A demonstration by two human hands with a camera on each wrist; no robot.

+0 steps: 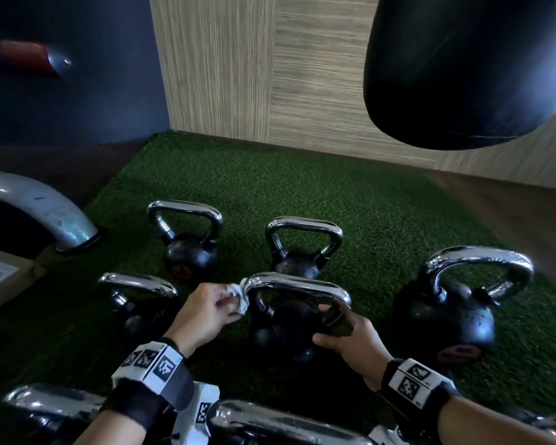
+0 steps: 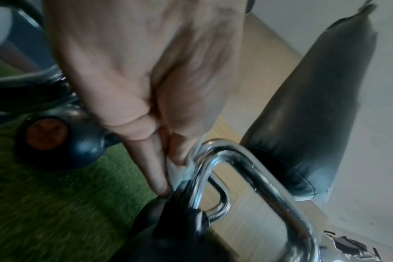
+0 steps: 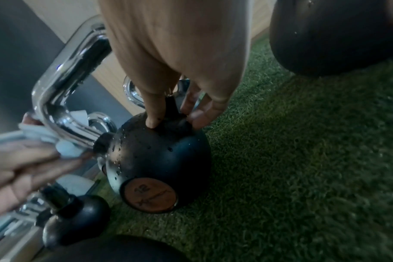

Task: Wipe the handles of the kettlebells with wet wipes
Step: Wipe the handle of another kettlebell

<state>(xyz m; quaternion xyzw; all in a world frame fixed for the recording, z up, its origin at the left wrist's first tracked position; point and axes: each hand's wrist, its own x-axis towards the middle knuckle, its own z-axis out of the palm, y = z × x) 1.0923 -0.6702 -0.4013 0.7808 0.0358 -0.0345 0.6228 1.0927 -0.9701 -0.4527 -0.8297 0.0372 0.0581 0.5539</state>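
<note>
my left hand [image 1: 203, 311] pinches the wet wipe [image 1: 238, 295] at the handle [image 1: 297, 285] corner; right hand [image 1: 350, 335] grips its base; other kettlebells look undone.

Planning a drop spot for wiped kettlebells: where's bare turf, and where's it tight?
Bare turf runs between the back kettlebells and the wall, and to the right of the big kettlebell. Crowded: the cluster around the middle kettlebell where both hands work, and the near row at the bottom edge.
</note>
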